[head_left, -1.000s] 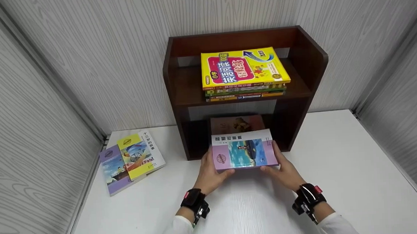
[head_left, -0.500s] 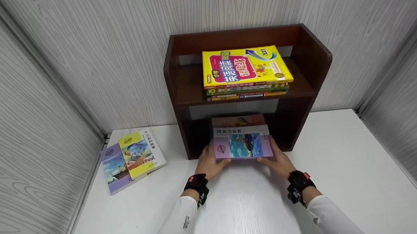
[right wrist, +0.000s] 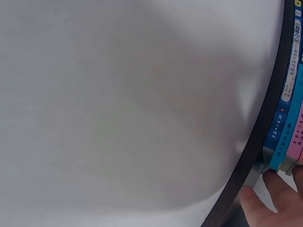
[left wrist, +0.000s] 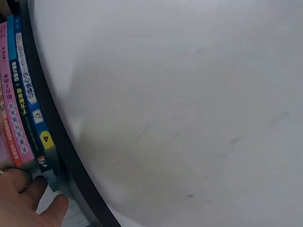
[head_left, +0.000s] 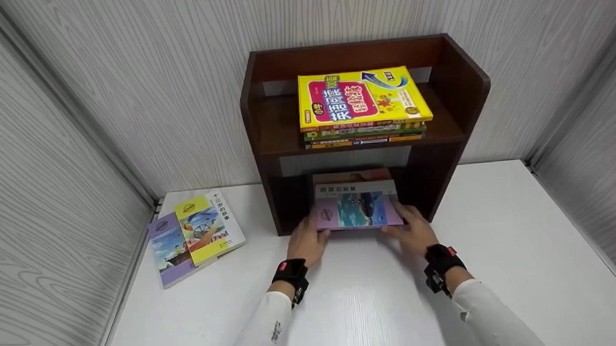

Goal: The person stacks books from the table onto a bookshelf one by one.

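A white and purple paperback book [head_left: 362, 209] with a sea picture lies flat on a stack in the lower compartment of the dark brown bookshelf [head_left: 265, 159]. My left hand [head_left: 306, 242] grips its left front corner, thumb by the front edge. At the right front corner my right hand [head_left: 413, 231] grips it the same way. Under it, both wrist views show spines of stacked books, among them a blue book [left wrist: 31, 85] and a pink book [right wrist: 298, 135]. Some lower fingers are near the stack's ends. A reddish-brown cover [head_left: 334, 177] shows behind the paperback.
On the upper shelf lies a stack topped by a yellow workbook [head_left: 362, 99]. To the left, a yellow and white book [head_left: 210, 228] overlaps a purple book [head_left: 172, 251] on the white table [head_left: 357, 307]. Wood-grained panels [head_left: 176, 69] stand behind and at the sides.
Both hands have moved forward with the purple paperback, from the front of the lower compartment into it. The book has come down and now lies on the stack. The other books stay put.
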A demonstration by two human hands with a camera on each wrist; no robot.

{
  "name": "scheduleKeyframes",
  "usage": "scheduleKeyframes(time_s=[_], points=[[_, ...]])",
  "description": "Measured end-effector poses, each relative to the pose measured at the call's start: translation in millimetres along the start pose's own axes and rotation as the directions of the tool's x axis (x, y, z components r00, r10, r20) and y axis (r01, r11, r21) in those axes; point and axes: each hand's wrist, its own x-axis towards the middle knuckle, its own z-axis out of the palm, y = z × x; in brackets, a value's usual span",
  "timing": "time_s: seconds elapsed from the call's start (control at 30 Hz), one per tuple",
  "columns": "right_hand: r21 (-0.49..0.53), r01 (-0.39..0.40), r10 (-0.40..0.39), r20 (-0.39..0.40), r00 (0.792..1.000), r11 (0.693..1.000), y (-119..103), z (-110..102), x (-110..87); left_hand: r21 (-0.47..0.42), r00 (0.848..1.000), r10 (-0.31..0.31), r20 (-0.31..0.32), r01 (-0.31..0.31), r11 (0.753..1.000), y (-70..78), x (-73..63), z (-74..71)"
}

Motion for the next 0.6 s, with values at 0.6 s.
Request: scheduleKeyframes(time_s=[0.6], points=[[-0.063, 0.019, -0.023, -0.07, 0.997, 0.998, -22, -4, 6.7, 0.097, 0.983, 0.122, -0.135, -0.11, 0.989, 4.2, 8.3, -10.3]])
